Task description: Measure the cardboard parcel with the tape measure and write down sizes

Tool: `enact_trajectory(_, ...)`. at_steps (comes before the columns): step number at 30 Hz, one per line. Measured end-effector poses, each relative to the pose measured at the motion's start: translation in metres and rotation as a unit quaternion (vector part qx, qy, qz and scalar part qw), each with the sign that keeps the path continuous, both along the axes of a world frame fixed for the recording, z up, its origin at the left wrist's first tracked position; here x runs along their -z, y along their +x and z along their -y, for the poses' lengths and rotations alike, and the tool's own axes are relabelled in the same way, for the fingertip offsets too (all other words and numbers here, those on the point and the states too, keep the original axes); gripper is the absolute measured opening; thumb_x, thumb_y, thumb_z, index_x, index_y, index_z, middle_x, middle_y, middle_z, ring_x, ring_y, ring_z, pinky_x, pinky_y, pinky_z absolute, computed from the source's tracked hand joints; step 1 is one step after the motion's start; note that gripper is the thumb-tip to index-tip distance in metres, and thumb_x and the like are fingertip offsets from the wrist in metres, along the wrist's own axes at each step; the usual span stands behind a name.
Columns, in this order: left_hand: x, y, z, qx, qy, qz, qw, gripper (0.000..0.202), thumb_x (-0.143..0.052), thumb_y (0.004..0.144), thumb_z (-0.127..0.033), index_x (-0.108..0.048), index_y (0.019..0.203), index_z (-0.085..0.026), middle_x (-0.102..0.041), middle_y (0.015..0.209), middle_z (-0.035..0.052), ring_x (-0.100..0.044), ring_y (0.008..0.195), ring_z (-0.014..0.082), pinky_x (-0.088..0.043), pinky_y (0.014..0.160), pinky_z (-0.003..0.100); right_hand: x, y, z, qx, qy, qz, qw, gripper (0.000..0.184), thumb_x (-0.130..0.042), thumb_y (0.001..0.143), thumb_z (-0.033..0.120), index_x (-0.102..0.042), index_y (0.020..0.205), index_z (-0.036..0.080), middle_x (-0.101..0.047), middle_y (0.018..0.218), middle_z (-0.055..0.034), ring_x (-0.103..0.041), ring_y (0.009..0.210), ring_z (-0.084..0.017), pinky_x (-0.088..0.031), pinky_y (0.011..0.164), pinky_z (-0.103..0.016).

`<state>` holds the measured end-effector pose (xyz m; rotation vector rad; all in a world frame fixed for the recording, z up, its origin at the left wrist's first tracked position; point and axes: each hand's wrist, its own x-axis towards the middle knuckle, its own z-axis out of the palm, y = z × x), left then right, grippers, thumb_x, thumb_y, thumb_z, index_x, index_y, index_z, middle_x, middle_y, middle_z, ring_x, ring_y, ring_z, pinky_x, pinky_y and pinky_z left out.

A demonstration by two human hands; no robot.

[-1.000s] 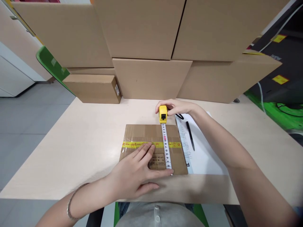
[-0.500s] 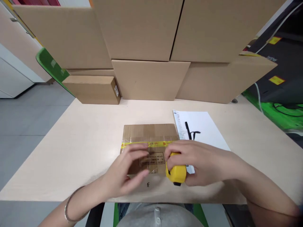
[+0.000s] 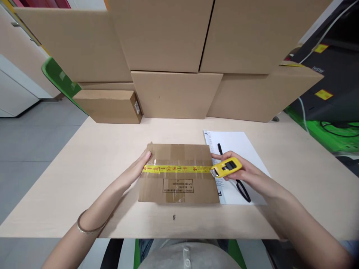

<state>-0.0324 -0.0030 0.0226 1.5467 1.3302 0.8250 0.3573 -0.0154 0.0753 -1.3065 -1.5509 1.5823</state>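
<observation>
A small cardboard box (image 3: 179,153) lies before me with yellow printed tape (image 3: 190,169) across its top and a printed black frame of text nearer me. My left hand (image 3: 134,167) grips its left side, thumb on the far left corner and the other fingers mostly hidden behind the edge. Beside the right edge, my right hand (image 3: 245,172) holds a yellow tape measure (image 3: 233,164), its metal end pointing at the box. No blade is drawn out. The index finger of that hand reaches to the box's far right side.
White paper (image 3: 238,142) lies right of the box, with a black pen (image 3: 219,148) and a black strap loop (image 3: 243,191) on it. Large cardboard boxes (image 3: 176,95) stand along the back, and a smaller carton (image 3: 117,108) stands at the back left.
My left hand has moved from above the box to its left side and closed on it. My right hand has gone right and away from me, turning the tape measure on its side.
</observation>
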Motion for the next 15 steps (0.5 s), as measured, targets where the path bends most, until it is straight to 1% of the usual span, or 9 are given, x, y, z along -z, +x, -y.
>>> enact_trajectory(2, 0.000, -0.005, -0.005, 0.029, -0.007, 0.055, 0.998, 0.066, -0.038, 0.106, -0.063, -0.029, 0.166, -0.038, -0.049, 0.165, 0.0069, -0.050, 0.150, 0.0328, -0.056, 0.111, 0.050, -0.004, 0.006, 0.004, 0.002, 0.002, -0.030, 1.000, 0.034, -0.073, 0.078, 0.029, -0.059, 0.109, 0.028, -0.054, 0.158, -0.0090, -0.068, 0.092, -0.024, -0.053, 0.073, -0.038)
enact_trajectory(3, -0.001, -0.007, -0.006, 0.039, 0.007, 0.083, 0.996, 0.070, -0.045, 0.104, -0.063, -0.026, 0.167, -0.039, -0.045, 0.167, 0.0080, -0.052, 0.148, 0.0335, -0.058, 0.108, 0.050, -0.008, 0.010, 0.006, 0.001, 0.006, -0.041, 0.999, 0.035, -0.075, 0.078, 0.030, -0.058, 0.108, 0.029, -0.052, 0.160, -0.0090, -0.067, 0.088, -0.023, -0.053, 0.070, -0.037)
enact_trajectory(5, -0.004, -0.009, -0.008, 0.058, 0.071, 0.119, 0.989, 0.075, -0.061, 0.097, -0.060, -0.033, 0.163, -0.038, -0.045, 0.165, 0.0117, -0.057, 0.141, 0.0348, -0.060, 0.103, 0.048, -0.016, 0.018, 0.006, 0.005, 0.024, -0.057, 0.998, 0.036, -0.079, 0.076, 0.032, -0.058, 0.106, 0.029, -0.051, 0.159, -0.0087, -0.066, 0.085, -0.022, -0.052, 0.066, -0.036)
enact_trajectory(6, -0.007, -0.009, -0.007, 0.070, 0.113, 0.124, 0.983, 0.075, -0.068, 0.093, -0.057, -0.039, 0.159, -0.037, -0.047, 0.161, 0.0132, -0.059, 0.138, 0.0349, -0.061, 0.102, 0.047, -0.021, 0.020, 0.006, 0.011, 0.039, -0.072, 0.997, 0.037, -0.082, 0.075, 0.033, -0.058, 0.104, 0.030, -0.055, 0.154, -0.0085, -0.066, 0.082, -0.021, -0.051, 0.063, -0.035)
enact_trajectory(8, -0.010, -0.008, -0.004, 0.097, 0.215, 0.109, 0.966, 0.075, -0.080, 0.084, -0.052, -0.047, 0.150, -0.034, -0.051, 0.150, 0.0141, -0.058, 0.136, 0.0358, -0.059, 0.104, 0.049, -0.031, 0.021, 0.004, 0.035, 0.074, -0.121, 0.989, 0.039, -0.084, 0.075, 0.039, -0.058, 0.103, 0.030, -0.067, 0.131, -0.0068, -0.060, 0.065, -0.016, -0.046, 0.054, -0.032)
enact_trajectory(10, -0.010, -0.005, -0.001, 0.134, 0.302, 0.078, 0.941, 0.081, -0.087, 0.075, -0.047, -0.049, 0.145, -0.034, -0.050, 0.145, 0.0142, -0.053, 0.139, 0.0387, -0.055, 0.107, 0.055, -0.043, 0.014, 0.000, 0.052, 0.101, -0.151, 0.982, 0.036, -0.082, 0.080, 0.045, -0.056, 0.101, 0.031, -0.070, 0.101, -0.0012, -0.047, 0.049, -0.011, -0.037, 0.046, -0.030)
enact_trajectory(12, -0.006, -0.005, 0.003, 0.163, 0.337, 0.060, 0.926, 0.092, -0.089, 0.070, -0.044, -0.044, 0.149, -0.034, -0.046, 0.147, 0.0158, -0.048, 0.142, 0.0414, -0.050, 0.111, 0.062, -0.055, -0.003, -0.004, 0.044, 0.129, -0.114, 0.984, 0.031, -0.078, 0.087, 0.047, -0.056, 0.102, 0.031, -0.065, 0.086, 0.0027, -0.042, 0.046, -0.011, -0.031, 0.043, -0.028)
enact_trajectory(13, -0.002, -0.005, 0.004, 0.170, 0.336, 0.057, 0.925, 0.099, -0.089, 0.070, -0.043, -0.038, 0.154, -0.034, -0.043, 0.149, 0.0172, -0.048, 0.142, 0.0421, -0.049, 0.111, 0.063, -0.062, -0.015, -0.006, 0.026, 0.149, -0.073, 0.986, 0.029, -0.077, 0.089, 0.046, -0.056, 0.103, 0.031, -0.065, 0.085, 0.0027, -0.045, 0.049, -0.012, -0.033, 0.044, -0.028)
enact_trajectory(15, 0.006, -0.007, 0.006, 0.172, 0.324, 0.065, 0.928, 0.119, -0.090, 0.070, -0.044, -0.019, 0.165, -0.034, -0.040, 0.154, 0.0201, -0.050, 0.141, 0.0418, -0.049, 0.111, 0.063, -0.076, -0.044, -0.012, -0.034, 0.204, 0.020, 0.978, 0.030, -0.077, 0.092, 0.046, -0.058, 0.109, 0.030, -0.068, 0.092, 0.0006, -0.057, 0.064, -0.015, -0.042, 0.053, -0.029)
